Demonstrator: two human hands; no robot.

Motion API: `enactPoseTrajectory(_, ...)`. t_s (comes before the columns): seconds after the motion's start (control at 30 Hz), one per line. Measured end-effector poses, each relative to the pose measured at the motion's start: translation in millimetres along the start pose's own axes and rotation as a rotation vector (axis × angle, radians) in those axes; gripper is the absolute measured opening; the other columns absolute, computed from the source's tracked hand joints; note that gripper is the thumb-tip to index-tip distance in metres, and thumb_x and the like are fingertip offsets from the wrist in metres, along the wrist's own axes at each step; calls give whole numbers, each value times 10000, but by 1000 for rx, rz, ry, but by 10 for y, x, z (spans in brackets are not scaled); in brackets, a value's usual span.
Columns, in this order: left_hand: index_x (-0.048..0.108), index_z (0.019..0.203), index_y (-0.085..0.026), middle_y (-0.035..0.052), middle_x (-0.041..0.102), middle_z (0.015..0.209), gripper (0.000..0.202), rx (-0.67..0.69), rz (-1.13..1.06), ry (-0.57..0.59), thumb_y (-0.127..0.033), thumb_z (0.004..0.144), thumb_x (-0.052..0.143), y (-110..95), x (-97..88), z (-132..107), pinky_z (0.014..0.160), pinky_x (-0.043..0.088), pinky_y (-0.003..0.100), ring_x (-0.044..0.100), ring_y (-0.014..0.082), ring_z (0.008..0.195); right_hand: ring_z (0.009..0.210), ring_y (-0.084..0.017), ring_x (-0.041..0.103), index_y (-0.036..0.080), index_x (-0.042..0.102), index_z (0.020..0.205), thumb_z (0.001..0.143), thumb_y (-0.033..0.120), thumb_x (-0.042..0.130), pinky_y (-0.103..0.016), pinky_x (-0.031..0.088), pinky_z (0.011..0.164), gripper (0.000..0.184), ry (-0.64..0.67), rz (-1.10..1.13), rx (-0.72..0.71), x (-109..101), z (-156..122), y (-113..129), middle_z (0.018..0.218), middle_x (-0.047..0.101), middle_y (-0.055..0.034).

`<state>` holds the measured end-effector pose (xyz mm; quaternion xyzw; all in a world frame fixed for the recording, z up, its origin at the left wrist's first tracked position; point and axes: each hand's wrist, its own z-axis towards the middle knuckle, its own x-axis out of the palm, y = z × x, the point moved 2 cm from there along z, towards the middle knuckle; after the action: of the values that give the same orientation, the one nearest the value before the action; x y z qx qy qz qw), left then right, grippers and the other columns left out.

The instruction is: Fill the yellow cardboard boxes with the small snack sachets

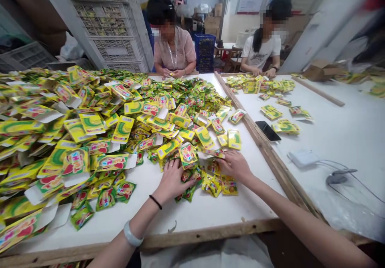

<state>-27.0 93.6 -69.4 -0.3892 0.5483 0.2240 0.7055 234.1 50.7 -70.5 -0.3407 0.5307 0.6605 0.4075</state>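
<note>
Head cam: both hands are flat and palm-down with nothing gripped; left hand (173,178) has its fingers spread over the loose sachets (215,184) lying right between the 2 hands; right hand (235,164) touches the same little heap with open fingertips from the other side; my guess is they're pressing down to pin the slippery packs together. A small printed carton (188,154) sits just past the left fingers. Left of the left hand, a huge pile of flat cartons (75,140) crowds the white table (192,208); right of the right hand runs a wooden rail (270,156), with a phone (268,131) beyond it; a co-worker in pink (173,47) and another in white (264,43) sit at the far end.
</note>
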Motion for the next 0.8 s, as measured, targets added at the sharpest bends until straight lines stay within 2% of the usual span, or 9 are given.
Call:
enactPoseTrajectory(0.13, 585, 1088, -223, 91, 571, 1046, 415, -118, 8, -65, -520, 846, 426, -35, -190, 146, 818, 409, 402, 529, 283, 991, 630, -219, 586, 172, 582, 652, 891, 523, 382, -321, 422, 587, 469, -93, 13, 157, -24, 141, -85, 628, 623, -80)
enactPoseTrajectory(0.27, 484, 1203, -248, 48, 625, 992, 364, -246, -49, -47, -387, 874, 415, 187, -278, 294, 678, 436, 315, 595, 233, 888, 491, -157, 541, 174, 560, 689, 892, 507, 384, -254, 386, 475, 428, -108, 74, 225, -14, 274, -238, 538, 580, -11)
enactPoseTrajectory(0.33, 457, 1226, -230, 50, 628, 989, 381, -288, -31, -54, -356, 867, 430, 317, -284, 276, 653, 441, 303, 605, 228, 858, 520, -165, 558, 166, 577, 848, 878, 487, 423, -261, 408, 497, 358, -124, 79, 248, -64, 228, -279, 599, 605, -10)
enactPoseTrajectory(0.43, 515, 1127, -188, 79, 592, 986, 306, -266, 66, -171, -330, 873, 420, 381, -334, 145, 684, 451, 317, 585, 239, 880, 775, -225, 601, 157, 503, 1099, 884, 445, 415, -320, 447, 651, 370, -170, 50, 276, -173, 45, -245, 899, 633, -94)
enactPoseTrajectory(0.5, 522, 1080, -178, 89, 568, 991, 262, -224, 85, -337, -302, 876, 413, 294, -424, 76, 757, 452, 338, 564, 243, 920, 927, -265, 563, 169, 504, 1092, 887, 446, 400, -358, 430, 742, 360, -164, 31, 281, -205, -79, -170, 1039, 585, -133)
enactPoseTrajectory(0.6, 516, 1048, -168, 98, 564, 1015, 223, -79, 19, -504, -263, 875, 413, -11, -531, 166, 879, 421, 365, 532, 243, 992, 930, -287, 544, 187, 544, 962, 824, 484, 502, -367, 421, 752, 330, -101, 33, 296, -135, -199, -32, 1001, 579, -125)
enactPoseTrajectory(0.67, 532, 1060, -177, 97, 573, 1051, 233, 94, -9, -400, -244, 875, 407, -278, -482, 364, 909, 409, 369, 519, 241, 1031, 906, -282, 552, 191, 543, 953, 765, 452, 590, -355, 429, 737, 325, -85, 48, 322, -41, -244, 52, 977, 589, -116)
enactPoseTrajectory(0.73, 545, 1116, -190, 97, 574, 1116, 287, 213, 38, -198, -223, 857, 427, -514, -320, 598, 913, 409, 382, 510, 252, 1071, 895, -271, 567, 188, 531, 996, 735, 370, 627, -343, 437, 731, 332, -102, 72, 350, 47, -265, 105, 993, 602, -114)
enactPoseTrajectory(0.8, 503, 1229, -170, 118, 554, 1206, 422, 192, 129, -46, -190, 808, 481, -638, -102, 820, 924, 401, 408, 488, 284, 1132, 864, -268, 590, 182, 534, 993, 690, 316, 663, -336, 441, 718, 355, -141, 106, 367, 98, -246, 104, 969, 627, -108)
